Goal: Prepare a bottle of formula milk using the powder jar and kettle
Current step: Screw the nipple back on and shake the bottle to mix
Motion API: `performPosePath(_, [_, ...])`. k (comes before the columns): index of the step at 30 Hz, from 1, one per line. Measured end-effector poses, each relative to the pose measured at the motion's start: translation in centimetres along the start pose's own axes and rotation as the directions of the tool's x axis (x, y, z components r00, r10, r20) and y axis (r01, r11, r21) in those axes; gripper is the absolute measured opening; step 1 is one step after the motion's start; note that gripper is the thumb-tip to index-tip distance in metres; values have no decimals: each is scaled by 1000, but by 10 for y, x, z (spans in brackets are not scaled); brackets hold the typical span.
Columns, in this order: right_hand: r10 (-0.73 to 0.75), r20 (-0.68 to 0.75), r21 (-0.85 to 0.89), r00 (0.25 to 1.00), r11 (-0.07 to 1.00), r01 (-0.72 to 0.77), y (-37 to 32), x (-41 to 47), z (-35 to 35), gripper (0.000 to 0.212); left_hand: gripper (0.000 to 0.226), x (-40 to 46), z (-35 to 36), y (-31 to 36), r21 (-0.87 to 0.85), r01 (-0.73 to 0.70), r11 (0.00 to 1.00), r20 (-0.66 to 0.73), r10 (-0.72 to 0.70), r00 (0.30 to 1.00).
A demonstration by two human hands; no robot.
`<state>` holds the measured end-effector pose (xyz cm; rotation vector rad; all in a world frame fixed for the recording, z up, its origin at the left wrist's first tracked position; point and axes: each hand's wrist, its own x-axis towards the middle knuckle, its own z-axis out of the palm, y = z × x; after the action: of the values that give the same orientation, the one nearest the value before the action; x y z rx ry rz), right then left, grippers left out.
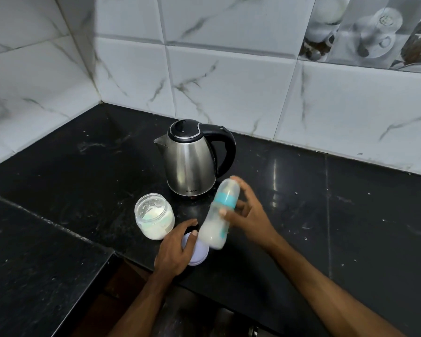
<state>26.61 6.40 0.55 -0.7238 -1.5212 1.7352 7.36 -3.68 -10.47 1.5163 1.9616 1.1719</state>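
On the black stone desk (350, 215), near its front edge, the right hand (249, 212) holds the feeding bottle (216, 216) with the thumb on the front and the fingers curled round behind it. The bottle is lifted off the desk and tilted, its clear cap toward the kettle (192, 161) and its base toward the person. It has a teal ring under the cap and white milk in its lower half; the bottle looks blurred. The left hand (178, 249) rests on the pale lilac lid (199, 251) with the fingers bent over its rim, grasping it. This lid lies flat on the desk, very near the front edge, just under the bottle's base.

The powder jar (154, 216) stands open and upright just left of the left hand, with white powder inside. The steel kettle stands behind the jar and the bottle, its black lid closed, its spout to the left and its black handle to the right. A small dark print is on the lower front of the kettle, but it is too small to read.

The desk makes a corner: a second stretch runs along the left side, and the edge steps inward below the jar. The white marbled wall tiles (229, 88) close the back and the left. To the right of the right hand the desk is wide, with only small white specks on it.
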Motion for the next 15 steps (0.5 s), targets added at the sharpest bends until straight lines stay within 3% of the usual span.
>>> performPosePath(2, [23, -234, 214, 972, 976, 28, -7, 11, -6, 78, 48, -1, 1, 2, 6, 2, 1000, -18, -2, 1000])
performPosePath(4, [27, -330, 308, 944, 948, 80, -9, 17, -10, 73, 48, -1, 1, 2, 7, 5, 1000, -20, -5, 1000])
performPosePath(5, [11, -285, 257, 958, 964, 65, -9, 15, -10, 72, 47, -1, 1, 1, 8, 4, 1000, -19, -4, 1000])
performPosePath(7, [-4, -47, 44, 999, 999, 6, -5, 6, -6, 74, 45, 0, 1, -2, 0, -2, 1000, -7, 2, 1000])
performPosePath(9, [4, 134, -86, 991, 996, 8, 0, 1, -6, 78, 44, 1, 1, -3, -9, -5, 1000, -1, 5, 1000])
performPosePath(10, [-13, 106, -61, 994, 998, 20, -2, 2, -6, 79, 44, 1, 2, -3, -9, -7, 1000, -5, 7, 1000])
performPosePath(13, [11, -225, 199, 974, 979, 35, -9, 18, -12, 81, 48, -1, 2, 1, 1, 2, 1000, -26, -2, 1000])
performPosePath(15, [0, -243, 208, 970, 977, 52, -9, 17, -13, 77, 49, -1, 2, 0, 2, 7, 1000, -23, -7, 1000])
